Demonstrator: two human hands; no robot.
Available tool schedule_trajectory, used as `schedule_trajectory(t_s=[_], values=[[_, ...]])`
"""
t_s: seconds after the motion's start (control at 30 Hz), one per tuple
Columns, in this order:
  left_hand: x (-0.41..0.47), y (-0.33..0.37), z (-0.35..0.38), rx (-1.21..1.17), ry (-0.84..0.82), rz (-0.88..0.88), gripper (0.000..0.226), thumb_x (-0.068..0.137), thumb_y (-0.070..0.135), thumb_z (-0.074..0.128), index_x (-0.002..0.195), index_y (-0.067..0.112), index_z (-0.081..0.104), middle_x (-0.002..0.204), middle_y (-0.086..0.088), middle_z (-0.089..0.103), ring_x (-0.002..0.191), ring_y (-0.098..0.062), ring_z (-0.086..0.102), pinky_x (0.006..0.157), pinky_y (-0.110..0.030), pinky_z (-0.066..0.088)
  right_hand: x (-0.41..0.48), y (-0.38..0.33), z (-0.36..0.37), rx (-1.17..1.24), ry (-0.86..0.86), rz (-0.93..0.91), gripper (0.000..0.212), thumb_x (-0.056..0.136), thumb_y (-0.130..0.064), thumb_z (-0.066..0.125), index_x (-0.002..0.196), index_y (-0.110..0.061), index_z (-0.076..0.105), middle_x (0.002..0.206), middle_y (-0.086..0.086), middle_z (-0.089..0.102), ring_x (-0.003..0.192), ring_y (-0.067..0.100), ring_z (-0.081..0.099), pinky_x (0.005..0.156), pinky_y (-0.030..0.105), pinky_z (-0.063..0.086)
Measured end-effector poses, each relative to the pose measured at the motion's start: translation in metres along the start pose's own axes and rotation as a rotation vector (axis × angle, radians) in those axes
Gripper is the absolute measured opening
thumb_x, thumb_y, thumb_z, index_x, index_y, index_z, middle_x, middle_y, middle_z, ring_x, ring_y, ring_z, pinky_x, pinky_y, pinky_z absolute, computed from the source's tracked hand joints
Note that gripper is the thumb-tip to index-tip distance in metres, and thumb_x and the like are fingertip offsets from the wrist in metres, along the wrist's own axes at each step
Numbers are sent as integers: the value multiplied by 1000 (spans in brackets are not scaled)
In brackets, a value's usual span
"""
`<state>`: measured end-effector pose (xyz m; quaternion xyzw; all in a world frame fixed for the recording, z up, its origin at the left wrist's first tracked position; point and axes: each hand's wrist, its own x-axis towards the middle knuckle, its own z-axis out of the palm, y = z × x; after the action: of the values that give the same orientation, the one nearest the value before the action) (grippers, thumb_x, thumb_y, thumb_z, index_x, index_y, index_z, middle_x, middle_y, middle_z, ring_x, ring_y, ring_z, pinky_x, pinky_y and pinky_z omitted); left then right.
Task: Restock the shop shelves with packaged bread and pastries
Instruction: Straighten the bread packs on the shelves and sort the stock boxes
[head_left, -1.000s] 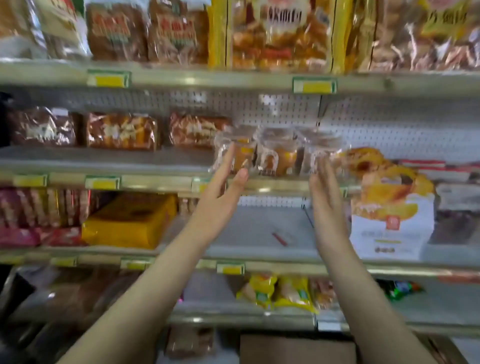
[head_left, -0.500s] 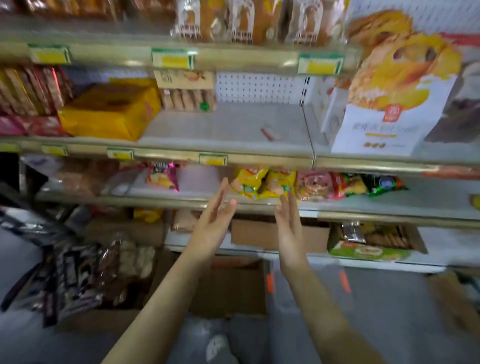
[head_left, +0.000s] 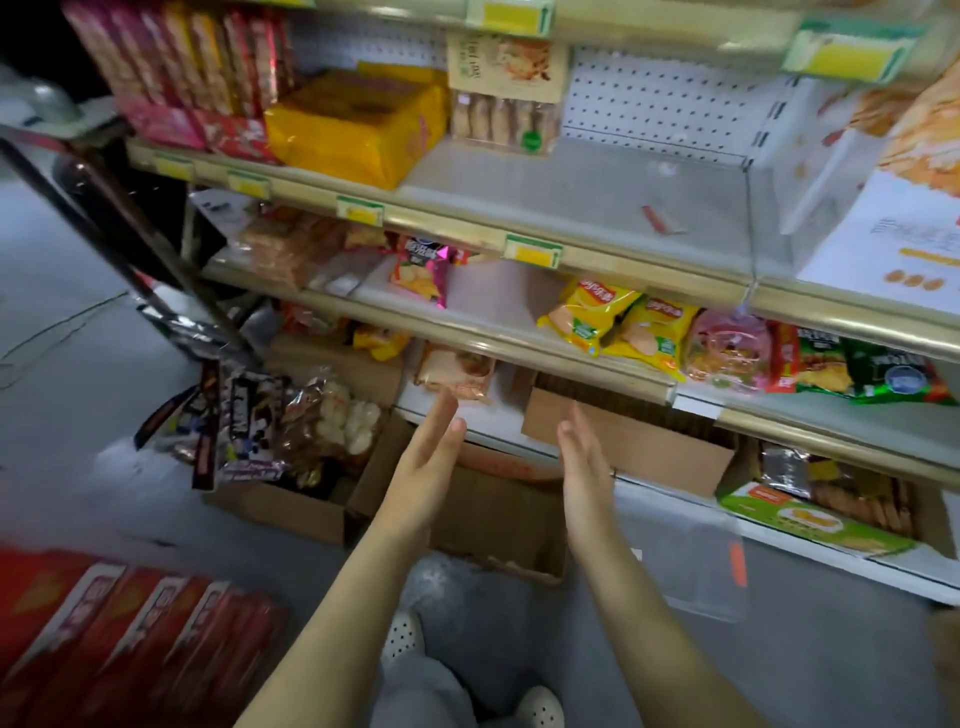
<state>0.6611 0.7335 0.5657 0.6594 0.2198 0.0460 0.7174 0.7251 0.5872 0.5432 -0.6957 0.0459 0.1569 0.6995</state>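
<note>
Both hands empty, fingers straight, palms facing: left hand & right hand over cardboard box, packaged pastries at 9 o'clock.

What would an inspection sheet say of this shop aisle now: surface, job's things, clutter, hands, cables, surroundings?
Surface: shelf, bare in the middle.
Job's things: yellow pack and pastry pack on that shelf; cardboard box on the floor.
Clutter: small red scrap on the shelf.
Hands: left hand and right hand open, holding nothing.
Cables: thin line on the floor, perhaps a cable.
Surroundings: chip bags one shelf lower; red boxes at lower left.
</note>
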Motion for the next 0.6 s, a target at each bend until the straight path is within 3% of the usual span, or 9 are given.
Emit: schedule_trajectory(t_s=[0.03, 0.17, 0.3, 0.4, 0.53, 0.6], values=[[0, -1, -12, -7, 18, -7, 60, 90, 53, 46, 148, 44, 31, 152, 21, 34, 137, 5, 29, 108, -20, 25, 0, 1, 12, -23, -21, 6, 51, 104, -29, 41, 154, -20, 31, 157, -7, 32, 141, 5, 27, 92, -2, 25], [4, -4, -74, -59, 98, -28, 52, 98, 47, 46, 148, 42, 33, 148, 21, 36, 135, 4, 30, 109, -23, 25, 3, 5, 74, -87, -48, 7, 47, 105, -32, 40, 151, -24, 35, 158, -3, 33, 145, 13, 29, 107, 23, 22], [10, -6, -138, -101, 118, -69, 58, 82, 71, 56, 136, 55, 43, 152, 18, 40, 139, -1, 34, 117, -32, 26, 4, 7, 140, -98, -84, 29, 48, 104, -34, 40, 151, -23, 36, 156, -5, 35, 138, 6, 31, 106, 22, 22], [15, -11, -185, -142, 129, -102, 65, 80, 59, 53, 143, 43, 42, 151, 17, 41, 136, 0, 35, 115, -29, 26, 4, 14, 197, -77, -138, 59, 49, 104, -35, 41, 151, -21, 38, 155, -4, 38, 133, 3, 34, 105, 22, 23], [21, -19, -241, -176, 199, -129, 42, 80, 58, 54, 122, 57, 49, 129, 27, 51, 133, -2, 39, 110, -27, 28, 1, 29, 258, -52, -183, 118, 48, 103, -37, 43, 149, -22, 41, 153, -3, 42, 137, 9, 36, 107, 25, 25], [23, -23, -264, -190, 248, -144, 39, 80, 59, 54, 119, 60, 50, 130, 26, 50, 135, -4, 38, 113, -30, 29, 2, 33, 279, -58, -204, 133, 48, 104, -37, 43, 149, -23, 40, 153, -3, 41, 139, 10, 35, 113, 28, 26]])
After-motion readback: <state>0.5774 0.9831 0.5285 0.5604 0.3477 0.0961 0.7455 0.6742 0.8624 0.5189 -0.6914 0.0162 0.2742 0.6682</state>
